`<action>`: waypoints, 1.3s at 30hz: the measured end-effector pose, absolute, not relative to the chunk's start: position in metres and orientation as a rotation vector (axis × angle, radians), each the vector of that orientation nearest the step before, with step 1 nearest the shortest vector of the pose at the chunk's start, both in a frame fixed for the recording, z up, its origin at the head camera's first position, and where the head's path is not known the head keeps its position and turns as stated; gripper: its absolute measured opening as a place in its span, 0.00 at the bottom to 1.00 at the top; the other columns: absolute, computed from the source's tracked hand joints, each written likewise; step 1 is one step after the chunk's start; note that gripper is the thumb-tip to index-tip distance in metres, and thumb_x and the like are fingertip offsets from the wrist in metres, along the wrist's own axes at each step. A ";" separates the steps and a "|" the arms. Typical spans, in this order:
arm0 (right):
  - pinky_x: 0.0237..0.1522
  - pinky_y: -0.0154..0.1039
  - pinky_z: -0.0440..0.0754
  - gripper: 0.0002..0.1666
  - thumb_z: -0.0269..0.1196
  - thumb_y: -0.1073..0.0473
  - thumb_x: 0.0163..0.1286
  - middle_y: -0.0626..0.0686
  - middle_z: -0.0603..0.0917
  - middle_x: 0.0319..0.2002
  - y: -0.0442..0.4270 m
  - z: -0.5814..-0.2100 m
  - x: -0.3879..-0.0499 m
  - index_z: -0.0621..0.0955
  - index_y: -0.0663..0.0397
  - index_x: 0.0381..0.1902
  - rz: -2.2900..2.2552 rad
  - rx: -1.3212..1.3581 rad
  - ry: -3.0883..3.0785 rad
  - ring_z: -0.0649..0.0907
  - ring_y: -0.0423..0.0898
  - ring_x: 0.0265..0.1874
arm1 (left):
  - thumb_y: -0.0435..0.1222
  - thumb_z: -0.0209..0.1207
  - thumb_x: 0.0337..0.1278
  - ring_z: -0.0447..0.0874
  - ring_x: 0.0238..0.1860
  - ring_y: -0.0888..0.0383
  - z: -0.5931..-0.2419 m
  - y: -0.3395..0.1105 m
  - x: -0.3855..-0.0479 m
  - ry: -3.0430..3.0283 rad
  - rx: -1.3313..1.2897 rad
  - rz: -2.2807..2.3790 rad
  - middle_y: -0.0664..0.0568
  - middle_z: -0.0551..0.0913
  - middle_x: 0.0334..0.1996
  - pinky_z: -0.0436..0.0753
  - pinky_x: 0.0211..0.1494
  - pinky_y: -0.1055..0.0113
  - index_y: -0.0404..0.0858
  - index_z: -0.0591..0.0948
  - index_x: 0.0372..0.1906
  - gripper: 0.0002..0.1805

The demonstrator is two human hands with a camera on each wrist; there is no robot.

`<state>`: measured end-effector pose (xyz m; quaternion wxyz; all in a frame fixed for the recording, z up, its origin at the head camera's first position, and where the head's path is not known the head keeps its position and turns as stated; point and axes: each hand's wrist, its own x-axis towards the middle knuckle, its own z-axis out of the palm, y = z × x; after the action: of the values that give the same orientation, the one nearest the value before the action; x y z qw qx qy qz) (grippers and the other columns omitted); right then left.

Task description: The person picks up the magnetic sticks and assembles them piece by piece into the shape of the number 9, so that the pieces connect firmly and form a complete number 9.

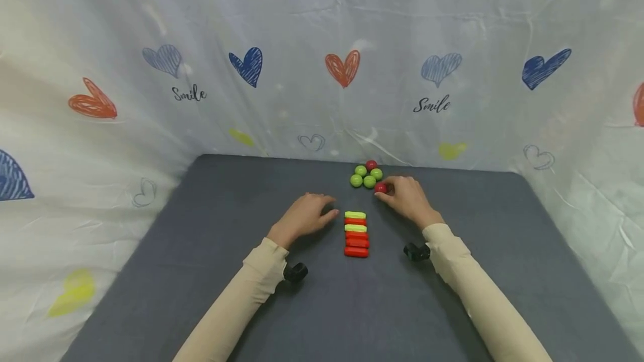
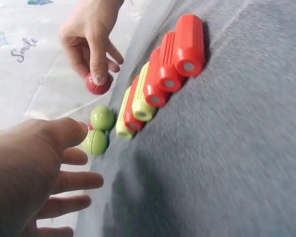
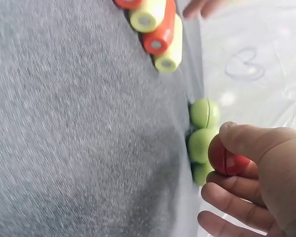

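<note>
My right hand (image 1: 406, 197) pinches a red ball (image 3: 227, 157) between thumb and fingers, beside a cluster of several green balls (image 1: 369, 182). A second red ball (image 1: 371, 165) lies at the back of that cluster. Left of the rods, my left hand (image 1: 308, 215) holds nothing, its fingers apart and extended in the left wrist view. The rods form a column on the table: several red rods (image 1: 356, 252) and two yellow-green rods (image 1: 355, 228), each with a grey disc on the end faces seen in the wrist views.
A dark grey cloth covers the table (image 1: 201, 272). Behind it and along both sides hangs a white curtain (image 1: 302, 27) printed with hearts and the word Smile. The balls sit close to the table's back edge. A black strap-like device (image 1: 296, 272) is on each wrist.
</note>
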<state>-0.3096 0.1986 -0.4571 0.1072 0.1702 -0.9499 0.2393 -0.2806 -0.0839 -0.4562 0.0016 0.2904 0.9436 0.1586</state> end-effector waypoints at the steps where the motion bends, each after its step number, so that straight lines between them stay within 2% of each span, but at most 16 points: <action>1: 0.32 0.46 0.80 0.17 0.73 0.52 0.63 0.52 0.87 0.31 0.197 -0.456 -0.308 0.87 0.58 0.43 0.708 0.506 -2.795 0.83 0.46 0.27 | 0.47 0.58 0.71 0.80 0.58 0.51 -0.455 -0.080 -0.283 2.946 0.925 0.509 0.49 0.83 0.56 0.73 0.64 0.52 0.39 0.82 0.61 0.22; 4: 0.31 0.45 0.81 0.18 0.73 0.52 0.63 0.51 0.87 0.31 0.195 -0.456 -0.302 0.86 0.58 0.45 0.721 0.519 -2.798 0.83 0.45 0.27 | 0.45 0.59 0.71 0.83 0.53 0.54 -0.455 -0.070 -0.289 2.897 0.960 0.544 0.50 0.85 0.53 0.79 0.57 0.57 0.39 0.82 0.60 0.20; 10: 0.29 0.43 0.81 0.16 0.74 0.53 0.62 0.49 0.86 0.29 0.193 -0.453 -0.294 0.87 0.56 0.43 0.738 0.562 -2.772 0.84 0.42 0.26 | 0.43 0.63 0.67 0.85 0.45 0.59 -0.451 -0.054 -0.306 2.793 1.028 0.609 0.52 0.87 0.47 0.82 0.49 0.62 0.39 0.85 0.56 0.17; 18: 0.30 0.43 0.82 0.15 0.74 0.53 0.62 0.48 0.86 0.29 0.193 -0.453 -0.287 0.87 0.55 0.41 0.760 0.578 -2.770 0.84 0.41 0.26 | 0.45 0.69 0.60 0.83 0.36 0.67 -0.448 -0.044 -0.334 2.627 1.027 0.564 0.59 0.88 0.38 0.81 0.41 0.69 0.45 0.89 0.45 0.12; 22: 0.30 0.43 0.82 0.15 0.75 0.53 0.61 0.49 0.86 0.29 0.195 -0.454 -0.286 0.87 0.56 0.41 0.757 0.553 -2.769 0.84 0.41 0.26 | 0.44 0.69 0.60 0.83 0.33 0.69 -0.449 -0.040 -0.340 2.584 1.058 0.522 0.62 0.88 0.35 0.81 0.39 0.70 0.46 0.91 0.42 0.09; 26: 0.30 0.43 0.82 0.15 0.75 0.53 0.61 0.49 0.86 0.29 0.196 -0.456 -0.287 0.87 0.56 0.42 0.759 0.538 -2.754 0.84 0.41 0.26 | 0.40 0.66 0.63 0.78 0.25 0.68 -0.451 -0.035 -0.342 2.636 1.163 0.441 0.63 0.85 0.27 0.77 0.33 0.71 0.47 0.91 0.36 0.05; 31: 0.30 0.43 0.82 0.16 0.75 0.53 0.61 0.49 0.86 0.29 0.195 -0.459 -0.288 0.87 0.56 0.42 0.770 0.537 -2.754 0.84 0.41 0.26 | 0.36 0.67 0.58 0.67 0.21 0.63 -0.454 -0.033 -0.341 2.727 1.214 0.319 0.60 0.76 0.20 0.68 0.27 0.69 0.45 0.85 0.27 0.05; 35: 0.30 0.43 0.82 0.15 0.75 0.53 0.61 0.49 0.86 0.29 0.193 -0.461 -0.288 0.87 0.55 0.41 0.775 0.531 -2.762 0.84 0.41 0.26 | 0.37 0.66 0.60 0.69 0.23 0.63 -0.456 -0.035 -0.339 2.784 1.156 0.365 0.60 0.75 0.23 0.69 0.29 0.69 0.45 0.84 0.31 0.04; 39: 0.31 0.43 0.82 0.14 0.75 0.54 0.60 0.48 0.86 0.29 0.191 -0.462 -0.289 0.87 0.54 0.41 0.790 0.524 -2.760 0.83 0.41 0.26 | 0.40 0.65 0.64 0.76 0.28 0.63 -0.457 -0.035 -0.338 2.819 1.123 0.518 0.61 0.81 0.30 0.75 0.34 0.68 0.47 0.84 0.40 0.03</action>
<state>-0.2885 0.1911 -0.4624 0.1116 0.1783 -0.9399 0.2689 -0.3377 -0.0355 -0.4570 0.0315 0.3646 0.9153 0.1682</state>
